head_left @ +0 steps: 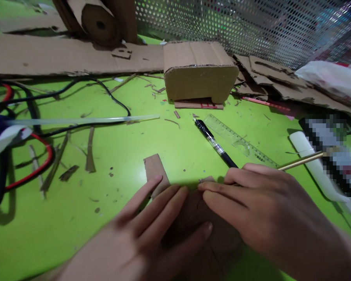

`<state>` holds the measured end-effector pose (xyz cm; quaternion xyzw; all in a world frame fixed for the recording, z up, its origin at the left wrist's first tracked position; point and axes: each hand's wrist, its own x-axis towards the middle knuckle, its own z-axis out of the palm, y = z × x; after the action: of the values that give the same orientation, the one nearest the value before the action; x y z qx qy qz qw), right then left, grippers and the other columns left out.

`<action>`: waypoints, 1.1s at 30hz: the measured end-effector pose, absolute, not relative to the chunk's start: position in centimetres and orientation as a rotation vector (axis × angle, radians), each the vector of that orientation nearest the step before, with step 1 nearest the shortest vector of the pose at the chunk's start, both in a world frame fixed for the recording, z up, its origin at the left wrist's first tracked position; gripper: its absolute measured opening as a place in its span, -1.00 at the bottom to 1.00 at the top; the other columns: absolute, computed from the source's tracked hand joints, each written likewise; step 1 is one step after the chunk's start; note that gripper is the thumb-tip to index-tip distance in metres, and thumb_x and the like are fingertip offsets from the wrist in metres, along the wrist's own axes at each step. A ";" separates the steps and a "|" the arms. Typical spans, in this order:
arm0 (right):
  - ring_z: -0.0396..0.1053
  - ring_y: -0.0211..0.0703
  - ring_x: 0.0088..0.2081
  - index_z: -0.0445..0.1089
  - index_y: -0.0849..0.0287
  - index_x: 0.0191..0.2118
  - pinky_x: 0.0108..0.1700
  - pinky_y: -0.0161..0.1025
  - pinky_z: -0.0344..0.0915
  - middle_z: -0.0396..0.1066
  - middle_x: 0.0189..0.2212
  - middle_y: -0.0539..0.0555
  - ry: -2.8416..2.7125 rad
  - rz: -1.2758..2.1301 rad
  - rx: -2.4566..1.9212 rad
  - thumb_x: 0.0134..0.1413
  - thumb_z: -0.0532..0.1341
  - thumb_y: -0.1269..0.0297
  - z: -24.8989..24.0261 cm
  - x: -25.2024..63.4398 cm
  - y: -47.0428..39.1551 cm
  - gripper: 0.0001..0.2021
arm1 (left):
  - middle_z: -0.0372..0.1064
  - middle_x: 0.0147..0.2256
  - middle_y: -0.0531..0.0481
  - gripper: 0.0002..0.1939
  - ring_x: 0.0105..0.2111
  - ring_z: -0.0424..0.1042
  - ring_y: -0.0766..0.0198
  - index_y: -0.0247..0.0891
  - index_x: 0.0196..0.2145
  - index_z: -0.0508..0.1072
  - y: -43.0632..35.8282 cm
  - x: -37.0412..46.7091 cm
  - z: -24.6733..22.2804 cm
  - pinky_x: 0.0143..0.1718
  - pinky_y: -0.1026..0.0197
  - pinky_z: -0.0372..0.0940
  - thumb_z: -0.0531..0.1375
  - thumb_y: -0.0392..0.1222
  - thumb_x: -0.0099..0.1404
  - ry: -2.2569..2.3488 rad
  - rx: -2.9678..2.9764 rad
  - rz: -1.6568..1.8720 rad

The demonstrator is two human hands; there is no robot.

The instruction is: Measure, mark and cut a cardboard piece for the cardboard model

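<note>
A brown piece of cardboard lies beneath my hands at the front of the green table, partly hidden by them. My left hand grips it, fingers at its far edge and thumb across its face. A narrow cardboard strip pokes out beyond the left fingertips. My right hand has its fingers pressed together on the far edge of the same piece. A thin gold-coloured rod extends from behind the right knuckles; I cannot tell whether the hand holds it. Just past these fingers lies a black pen.
A clear ruler lies beside the pen. Farther back stands a cardboard box shape. Black and red cables and a glue stick are on the left. Cardboard sheets, a pink pencil and a white object occupy the right.
</note>
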<state>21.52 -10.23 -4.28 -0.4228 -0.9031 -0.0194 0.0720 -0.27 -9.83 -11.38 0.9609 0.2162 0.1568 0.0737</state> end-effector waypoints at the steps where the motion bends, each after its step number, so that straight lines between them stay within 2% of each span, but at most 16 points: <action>1: 0.41 -0.15 -0.49 0.47 0.10 -0.42 -0.44 -0.17 0.25 0.52 -0.52 -0.09 -2.726 -0.044 -1.273 0.08 0.18 0.59 -4.2 21.6 -10.1 -0.77 | 0.26 0.14 -0.11 -0.45 0.21 0.18 0.11 0.06 0.26 0.19 -9.8 -0.3 -11.5 0.23 0.02 0.12 0.03 -0.24 0.34 0.641 2.894 0.465; 5: 0.45 -0.14 -0.43 0.51 0.10 -0.35 -0.38 -0.16 0.28 0.58 -0.45 -0.06 -2.725 -0.087 -1.288 0.10 0.17 0.56 -4.4 21.5 -10.4 -0.77 | 0.26 0.15 -0.10 -0.45 0.21 0.17 0.13 0.04 0.27 0.18 -9.5 -0.4 -11.4 0.29 0.03 -0.05 0.05 -0.20 0.33 0.620 2.910 0.469; 9: 0.43 -0.11 -0.47 0.54 0.19 -0.31 -0.45 -0.15 0.25 0.60 -0.40 0.03 -2.716 -0.215 -1.268 0.10 0.11 0.55 -4.9 20.9 -11.3 -0.74 | 0.32 0.07 -0.07 -0.55 0.16 0.20 0.19 -0.02 0.22 0.26 -9.4 0.0 -10.8 0.31 0.12 -0.19 -0.04 -0.02 0.42 0.631 2.923 0.536; 12: 0.44 -0.10 -0.45 0.55 0.22 -0.29 -0.45 -0.14 0.28 0.61 -0.38 0.04 -2.725 -0.260 -1.254 0.13 0.09 0.55 -5.2 20.8 -11.4 -0.73 | 0.33 0.05 -0.07 -0.56 0.14 0.21 0.19 -0.02 0.22 0.26 -9.5 0.2 -10.7 0.32 0.15 -0.21 -0.09 0.02 0.46 0.642 2.926 0.548; 17: 0.45 -0.09 -0.45 0.54 0.13 -0.33 -0.44 -0.14 0.28 0.61 -0.40 -0.02 -2.698 -0.146 -1.282 0.07 0.13 0.55 -4.8 21.4 -10.8 -0.74 | 0.24 0.09 -0.13 -0.57 0.18 0.16 0.14 -0.01 0.20 0.28 -9.7 0.1 -11.1 0.33 0.09 -0.23 0.00 0.03 0.43 0.643 2.904 0.587; 22: 0.45 -0.08 -0.46 0.54 0.12 -0.36 -0.47 -0.12 0.28 0.61 -0.42 -0.05 -2.688 -0.163 -1.295 0.06 0.13 0.54 -4.7 21.6 -10.9 -0.74 | 0.22 0.10 -0.14 -0.55 0.19 0.16 0.11 0.05 0.22 0.26 -9.8 -0.1 -11.6 0.34 0.05 -0.24 0.05 0.05 0.40 0.669 2.897 0.585; 29: 0.44 -0.09 -0.43 0.54 0.19 -0.26 -0.42 -0.12 0.27 0.62 -0.33 0.01 -2.706 -0.258 -1.301 0.17 0.05 0.56 -5.2 20.9 -11.7 -0.69 | 0.32 0.07 -0.08 -0.56 0.16 0.20 0.17 0.03 0.21 0.28 -9.7 0.1 -11.2 0.35 0.12 -0.24 -0.01 0.06 0.43 0.672 2.911 0.625; 33: 0.48 -0.08 -0.41 0.55 0.20 -0.29 -0.39 -0.12 0.31 0.62 -0.36 0.02 -2.710 -0.257 -1.275 0.15 0.05 0.59 -5.1 21.0 -11.5 -0.68 | 0.37 0.04 -0.08 -0.58 0.14 0.24 0.18 0.05 0.19 0.30 -9.7 0.3 -11.0 0.34 0.11 -0.22 -0.02 0.04 0.43 0.695 2.926 0.606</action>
<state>21.03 -11.55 -5.06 -0.4232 -0.8995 -0.0852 0.0679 0.28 -9.74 -10.99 0.9531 0.2263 0.1974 0.0367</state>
